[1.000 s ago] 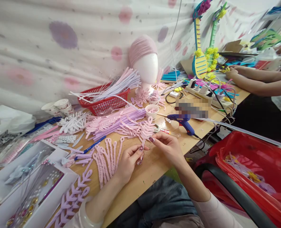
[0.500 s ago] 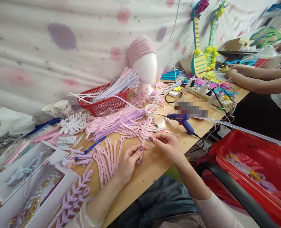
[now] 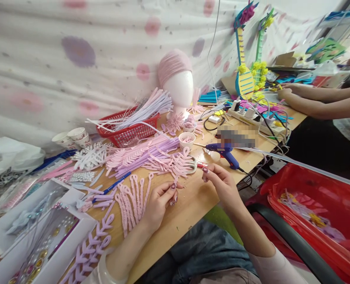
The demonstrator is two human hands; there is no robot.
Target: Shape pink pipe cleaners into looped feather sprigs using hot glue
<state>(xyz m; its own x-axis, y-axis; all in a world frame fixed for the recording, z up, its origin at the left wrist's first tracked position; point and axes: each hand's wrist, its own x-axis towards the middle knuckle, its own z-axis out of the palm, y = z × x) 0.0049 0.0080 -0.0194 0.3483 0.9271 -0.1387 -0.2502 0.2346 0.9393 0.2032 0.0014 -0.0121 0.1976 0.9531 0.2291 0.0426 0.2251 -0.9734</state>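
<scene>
My left hand (image 3: 161, 201) is closed in a pinch above the front of the table. A short pink pipe cleaner piece (image 3: 176, 180) sticks up from between its thumb and fingertips. To the right, my right hand (image 3: 222, 184) is also closed, thumb against fingers; whatever lies between them, if anything, is too small to make out. Just behind its fingertips lies a small red packet or tube (image 3: 202, 165), partly covered. Left of my left hand rest several twisted pink pipe cleaner strips (image 3: 132, 199) with looped tops. Beyond both hands is a pile of pink braided pieces (image 3: 175, 161).
A blue glue gun (image 3: 226, 153) lies behind my right hand, near a paper cup (image 3: 187, 139). Farther back are a red basket (image 3: 124, 136) of pipe cleaners and a foam head (image 3: 179, 88). White boxes (image 3: 84, 221) stand left. At right, a co-worker's arms (image 3: 319, 100) reach over the table.
My right hand has moved right and slightly toward me, away from the pink piece it was beside. My left hand still pinches that piece in nearly the same place.
</scene>
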